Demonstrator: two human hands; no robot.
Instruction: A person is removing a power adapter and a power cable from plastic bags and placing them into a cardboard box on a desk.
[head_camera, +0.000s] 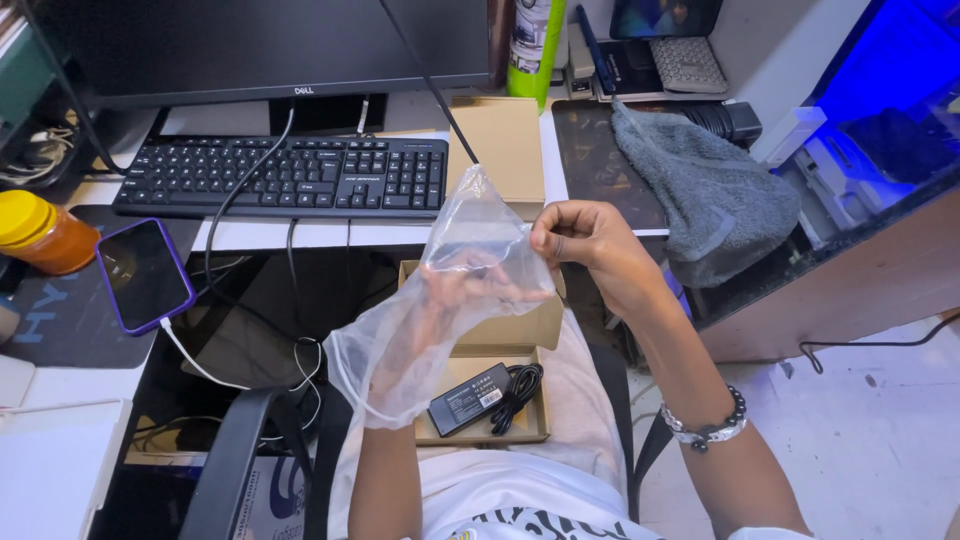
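While both hands grip a clear plastic bag (440, 300), a keyboard (285, 175) rests on the cluttered desk (250, 235).

Office desk: monitor (250, 45), keyboard (285, 175)

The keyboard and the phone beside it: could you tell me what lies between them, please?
In the head view, only bare desk edge separates the keyboard from the phone; no object sits in that gap. A dark cable runs just right of it.

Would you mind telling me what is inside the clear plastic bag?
The left hand is inside the plastic bag, showing hazily through it. The right hand pinches the bag's top edge. Anything else inside cannot be seen.
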